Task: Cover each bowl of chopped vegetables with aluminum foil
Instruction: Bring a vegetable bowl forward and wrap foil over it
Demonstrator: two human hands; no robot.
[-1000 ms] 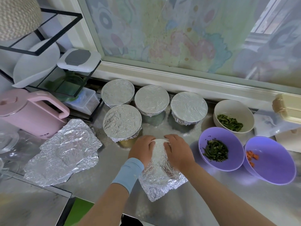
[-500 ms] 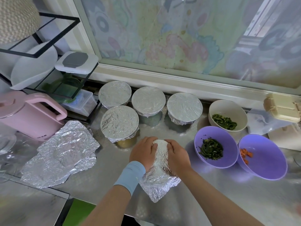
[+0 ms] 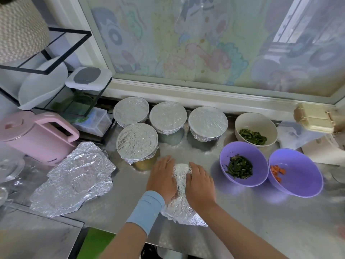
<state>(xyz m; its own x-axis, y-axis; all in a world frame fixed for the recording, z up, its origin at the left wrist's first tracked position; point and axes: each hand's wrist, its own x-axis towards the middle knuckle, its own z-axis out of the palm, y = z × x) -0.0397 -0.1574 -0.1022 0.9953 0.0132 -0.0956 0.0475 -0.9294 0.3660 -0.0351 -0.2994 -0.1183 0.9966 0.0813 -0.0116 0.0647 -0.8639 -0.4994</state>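
Note:
A bowl draped in crinkled foil (image 3: 180,193) stands near the counter's front edge. My left hand (image 3: 162,179) and my right hand (image 3: 200,186) press flat on that foil from either side, and the bowl beneath is hidden. Several foil-covered bowls stand behind, the nearest (image 3: 137,141) just left of my hands, another (image 3: 207,123) further back. Uncovered to the right are a white bowl of chopped greens (image 3: 255,121), a purple bowl of greens (image 3: 261,165) and a purple bowl of carrot pieces (image 3: 302,176).
Loose foil sheets (image 3: 74,176) lie on the steel counter at the left. A pink kettle (image 3: 31,137) and a black wire rack (image 3: 56,75) with containers stand at the far left. A beige box (image 3: 313,118) sits at the back right by the window sill.
My hands have slid closer together over the foil, pressing it tighter around the bowl. The camera has shifted slightly; nothing else on the counter moved.

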